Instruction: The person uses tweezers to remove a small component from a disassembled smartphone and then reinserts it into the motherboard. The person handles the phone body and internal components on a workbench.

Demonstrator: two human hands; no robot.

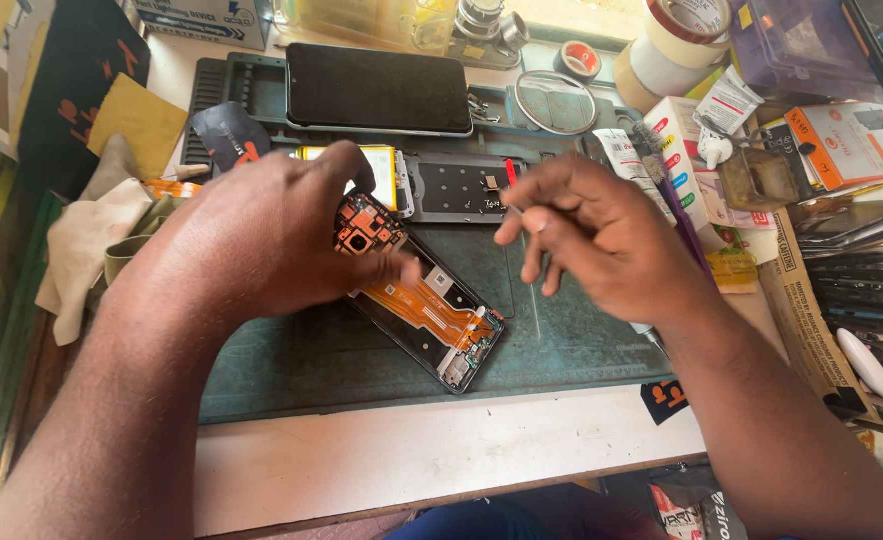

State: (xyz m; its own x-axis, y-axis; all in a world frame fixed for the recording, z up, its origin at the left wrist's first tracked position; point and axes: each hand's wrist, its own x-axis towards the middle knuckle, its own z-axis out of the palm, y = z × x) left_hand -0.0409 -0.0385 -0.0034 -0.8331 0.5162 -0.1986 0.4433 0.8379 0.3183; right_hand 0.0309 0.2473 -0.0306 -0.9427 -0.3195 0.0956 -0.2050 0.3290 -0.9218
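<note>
— Left hand (261, 240)?
— Gripping the opened phone (423, 305) at its upper end, slanted on the green mat (561, 340).
— And the right hand (601, 240)?
— Fingertips pinched, perhaps on a thin tool; too blurred to tell.

We're looking down at a pretty crowded white workbench (431, 450), its front edge running along the bottom of the frame. A dark green work mat (561, 350) covers the middle of it. Upper left there's a beige cloth (86, 245) bunched up next to a yellow one (141, 120). Along the top we've got a dark slotted tray (231, 85) and rolls of tape (676, 40) toward the upper right. The right side is packed with small boxes (686, 160) and a cardboard strip (806, 320). Bright daylight pours in from the top, washing out that edge.
</note>
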